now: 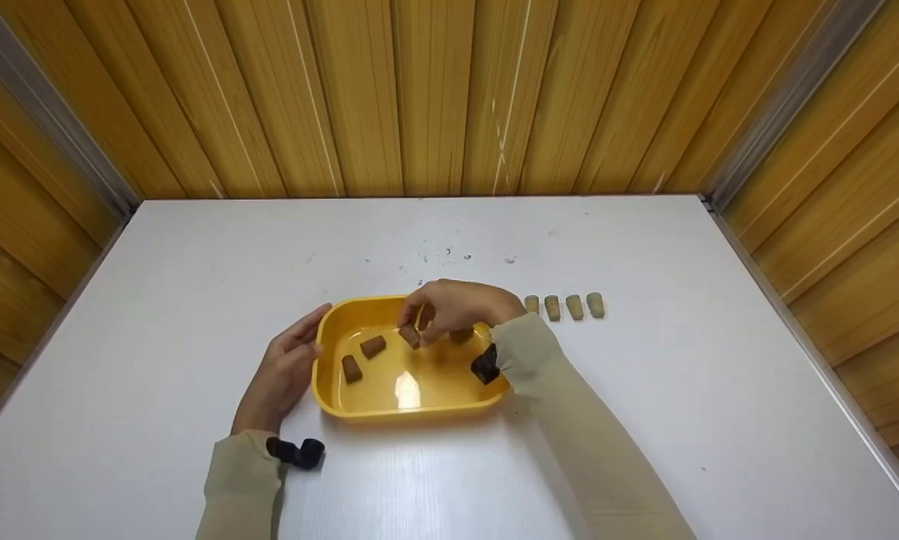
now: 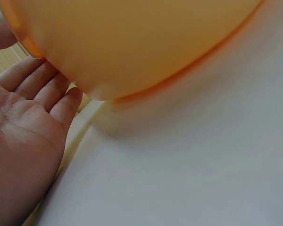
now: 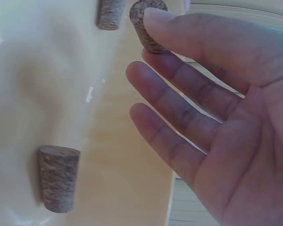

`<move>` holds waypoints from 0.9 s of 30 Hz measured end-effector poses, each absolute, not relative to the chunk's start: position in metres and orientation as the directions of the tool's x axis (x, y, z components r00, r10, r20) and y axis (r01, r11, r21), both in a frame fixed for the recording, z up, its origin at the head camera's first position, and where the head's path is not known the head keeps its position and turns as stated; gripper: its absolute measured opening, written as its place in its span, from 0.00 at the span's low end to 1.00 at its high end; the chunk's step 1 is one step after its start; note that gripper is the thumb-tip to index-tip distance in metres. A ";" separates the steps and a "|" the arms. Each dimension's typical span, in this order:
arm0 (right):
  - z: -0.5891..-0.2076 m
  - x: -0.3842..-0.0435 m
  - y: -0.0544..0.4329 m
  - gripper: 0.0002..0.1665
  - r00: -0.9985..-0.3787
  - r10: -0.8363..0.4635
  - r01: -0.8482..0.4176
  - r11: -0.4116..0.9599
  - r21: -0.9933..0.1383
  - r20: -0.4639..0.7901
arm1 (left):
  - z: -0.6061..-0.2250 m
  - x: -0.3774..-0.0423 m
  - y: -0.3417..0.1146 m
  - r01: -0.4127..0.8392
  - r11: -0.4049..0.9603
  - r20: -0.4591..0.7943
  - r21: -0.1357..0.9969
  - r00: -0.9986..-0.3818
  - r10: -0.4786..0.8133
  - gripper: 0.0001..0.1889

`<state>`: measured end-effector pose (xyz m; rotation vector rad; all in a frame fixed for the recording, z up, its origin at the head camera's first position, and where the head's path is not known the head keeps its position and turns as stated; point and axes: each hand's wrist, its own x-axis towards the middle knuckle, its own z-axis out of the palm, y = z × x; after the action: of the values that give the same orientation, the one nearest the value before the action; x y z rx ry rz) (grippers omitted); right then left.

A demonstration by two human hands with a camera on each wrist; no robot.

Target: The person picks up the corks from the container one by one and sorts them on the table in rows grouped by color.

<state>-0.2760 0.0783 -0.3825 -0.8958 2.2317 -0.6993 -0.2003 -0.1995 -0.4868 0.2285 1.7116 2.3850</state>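
A yellow plastic tray (image 1: pixel 434 405) sits on the white table. My right hand (image 1: pixel 464 304) reaches over it and pinches a tapered cork stopper (image 1: pixel 410 335) between thumb and index finger; the right wrist view shows this cork (image 3: pixel 140 26) at the fingertips, the other fingers extended. Two corks (image 1: pixel 373 346) lie in the tray's left part, and another cork (image 1: pixel 461 336) is partly hidden under my right hand. At the tray's left end my left hand (image 1: pixel 280 371) holds the rim, its thumb at the edge and its fingers against the outer wall (image 2: pixel 104 61).
Several paler corks (image 1: pixel 574 307) stand in a row on the table (image 1: pixel 681 420), right of the tray. Wood-patterned panels (image 1: pixel 434 97) rise behind the table and at both sides. A black strap with a small device (image 1: pixel 299 453) is on my left wrist.
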 end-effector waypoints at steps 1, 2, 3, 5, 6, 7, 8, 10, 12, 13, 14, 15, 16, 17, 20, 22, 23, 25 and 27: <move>-0.381 -0.276 0.079 0.18 -0.576 -0.741 -0.407 0.626 -0.665 -0.346 | -0.487 -0.200 -0.200 -0.070 -0.309 0.009 0.949 -0.969 0.247 0.32; -0.380 -0.276 0.080 0.19 -0.578 -0.741 -0.407 0.625 -0.666 -0.342 | -0.487 -0.200 -0.200 -0.070 -0.307 0.008 0.949 -0.969 0.247 0.32; -0.379 -0.276 0.081 0.19 -0.579 -0.741 -0.407 0.623 -0.668 -0.339 | -0.487 -0.200 -0.200 -0.070 -0.306 0.008 0.950 -0.969 0.246 0.32; -0.377 -0.275 0.083 0.19 -0.582 -0.744 -0.413 0.617 -0.669 -0.328 | -0.487 -0.200 -0.200 -0.069 -0.304 0.009 0.950 -0.969 0.247 0.32; -0.376 -0.275 0.084 0.19 -0.583 -0.747 -0.419 0.614 -0.669 -0.320 | -0.487 -0.200 -0.200 -0.071 -0.307 0.007 0.949 -0.969 0.247 0.32; -0.375 -0.275 0.086 0.19 -0.583 -0.750 -0.425 0.610 -0.669 -0.313 | -0.487 -0.200 -0.200 -0.070 -0.306 0.008 0.949 -0.969 0.247 0.32; -0.374 -0.275 0.087 0.19 -0.582 -0.753 -0.429 0.605 -0.671 -0.307 | -0.487 -0.200 -0.200 -0.071 -0.306 0.007 0.949 -0.969 0.247 0.32; -0.372 -0.275 0.090 0.19 -0.583 -0.759 -0.438 0.594 -0.674 -0.291 | -0.487 -0.200 -0.200 -0.073 -0.307 0.006 0.949 -0.969 0.247 0.32; -0.370 -0.275 0.093 0.19 -0.584 -0.765 -0.442 0.581 -0.684 -0.272 | -0.487 -0.200 -0.200 -0.072 -0.306 0.006 0.949 -0.969 0.249 0.32; -0.369 -0.275 0.094 0.19 -0.584 -0.768 -0.440 0.573 -0.692 -0.264 | -0.487 -0.200 -0.200 -0.074 -0.309 0.006 0.948 -0.968 0.250 0.32; -0.368 -0.275 0.096 0.19 -0.584 -0.770 -0.440 0.565 -0.698 -0.255 | -0.487 -0.200 -0.200 -0.076 -0.310 0.005 0.948 -0.968 0.251 0.32; -0.367 -0.275 0.098 0.19 -0.584 -0.774 -0.444 0.556 -0.702 -0.243 | -0.487 -0.200 -0.200 -0.076 -0.311 0.006 0.947 -0.968 0.253 0.32; -0.367 -0.275 0.100 0.19 -0.584 -0.777 -0.448 0.549 -0.706 -0.234 | -0.487 -0.200 -0.200 -0.076 -0.313 0.006 0.947 -0.967 0.254 0.32; -0.366 -0.275 0.102 0.18 -0.584 -0.780 -0.450 0.542 -0.710 -0.226 | -0.487 -0.200 -0.200 -0.076 -0.314 0.006 0.947 -0.967 0.253 0.32; -0.366 -0.275 0.108 0.19 -0.596 -0.775 -0.450 0.538 -0.712 -0.209 | -0.486 -0.200 -0.200 -0.074 -0.318 0.009 0.945 -0.968 0.251 0.32; -0.366 -0.274 0.113 0.20 -0.606 -0.772 -0.451 0.531 -0.718 -0.190 | -0.486 -0.200 -0.200 -0.071 -0.321 0.012 0.945 -0.968 0.249 0.32; -0.366 -0.274 0.115 0.20 -0.614 -0.769 -0.447 0.527 -0.723 -0.181 | -0.487 -0.200 -0.200 -0.070 -0.319 0.012 0.945 -0.969 0.248 0.32; -0.366 -0.274 0.121 0.20 -0.626 -0.763 -0.441 0.516 -0.734 -0.159 | -0.487 -0.200 -0.200 -0.068 -0.315 0.013 0.947 -0.968 0.250 0.32; -0.367 -0.273 0.126 0.20 -0.635 -0.760 -0.435 0.500 -0.749 -0.138 | -0.487 -0.200 -0.200 -0.067 -0.312 0.013 0.948 -0.968 0.249 0.31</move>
<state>-0.2734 0.1261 -0.3675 -0.9847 2.2913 -0.9584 -0.2004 -0.2003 -0.4872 0.2327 1.7115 2.3851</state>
